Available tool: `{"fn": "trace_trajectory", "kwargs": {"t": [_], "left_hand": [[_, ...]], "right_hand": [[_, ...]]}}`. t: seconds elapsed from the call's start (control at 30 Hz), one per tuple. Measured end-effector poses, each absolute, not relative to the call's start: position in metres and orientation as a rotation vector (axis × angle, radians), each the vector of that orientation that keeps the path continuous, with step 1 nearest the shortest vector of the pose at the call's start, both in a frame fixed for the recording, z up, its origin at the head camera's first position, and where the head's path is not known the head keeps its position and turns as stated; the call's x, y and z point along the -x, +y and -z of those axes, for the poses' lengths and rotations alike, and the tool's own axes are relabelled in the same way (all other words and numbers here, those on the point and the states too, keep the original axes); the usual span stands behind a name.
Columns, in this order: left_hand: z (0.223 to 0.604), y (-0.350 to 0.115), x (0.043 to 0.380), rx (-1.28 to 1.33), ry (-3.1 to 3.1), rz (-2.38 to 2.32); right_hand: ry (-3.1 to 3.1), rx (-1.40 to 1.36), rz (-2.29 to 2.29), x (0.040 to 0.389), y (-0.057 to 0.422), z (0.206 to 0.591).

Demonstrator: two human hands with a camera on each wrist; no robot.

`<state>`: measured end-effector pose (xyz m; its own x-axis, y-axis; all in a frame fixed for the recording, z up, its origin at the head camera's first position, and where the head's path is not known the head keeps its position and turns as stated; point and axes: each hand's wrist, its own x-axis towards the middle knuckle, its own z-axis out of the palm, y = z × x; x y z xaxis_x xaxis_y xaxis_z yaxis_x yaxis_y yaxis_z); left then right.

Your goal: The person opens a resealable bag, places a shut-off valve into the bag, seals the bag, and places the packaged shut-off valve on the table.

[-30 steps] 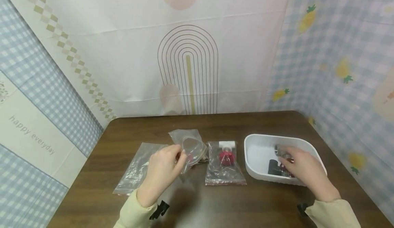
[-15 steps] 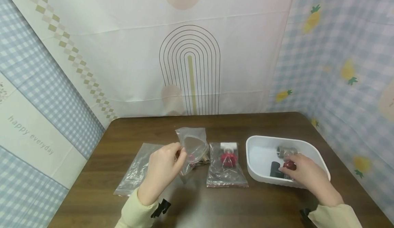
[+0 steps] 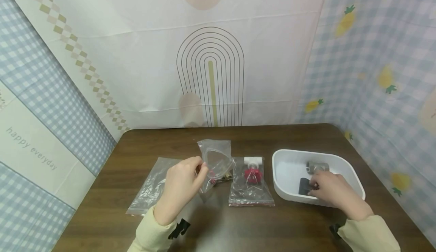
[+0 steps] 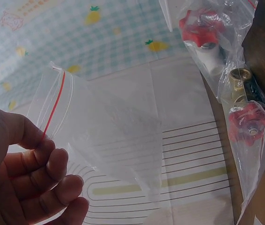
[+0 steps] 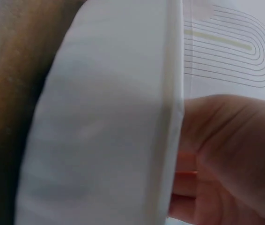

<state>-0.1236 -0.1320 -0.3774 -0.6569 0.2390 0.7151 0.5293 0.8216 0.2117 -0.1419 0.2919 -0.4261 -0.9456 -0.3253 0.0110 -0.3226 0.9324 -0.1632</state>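
My left hand [image 3: 184,180] pinches the top edge of a clear zip bag [image 4: 114,126] between thumb and forefinger; the bag hangs open-looking, with a red line along its seal. My right hand [image 3: 335,191] reaches down into a white basin [image 3: 279,185], its fingers bent over the fittings there. A dark grey pipe fitting [image 3: 304,186] lies by its fingertips, and a metal pipe fitting [image 3: 317,167] lies behind the hand. The red-handled piece is covered by the hand. In the right wrist view the basin wall hides the fingertips, so a grip cannot be made out.
A bagged white valve with a red handle [image 3: 253,174] lies left of the basin. Beside it is a bagged brass valve [image 4: 240,84] with a red handle. Another clear bag [image 3: 150,191] lies flat at left on the wooden table [image 3: 231,229].
My right hand has shifted about the basin and now covers the red-handled piece seen earlier. The bag in my left hand has swung slightly to the right.
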Motion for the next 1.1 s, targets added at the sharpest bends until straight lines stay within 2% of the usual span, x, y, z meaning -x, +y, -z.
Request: {"fn": "trace_trajectory", "kwargs": {"t": [0.47,0.83,1.1], "left_hand": [[0.379,-0.132,0.123,0.55,-2.316,0.538],[0.378,-0.133,0.121,0.541,-2.333,0.54],[0.377,-0.133,0.121,0.546,-2.33,0.533]], "right_hand": [[2.971,0.431,0.071,0.151,0.281,0.414],[2.983,0.402,0.245,0.156,0.288,0.431],[3.072,0.513,0.335,0.158,0.283,0.443]]}}
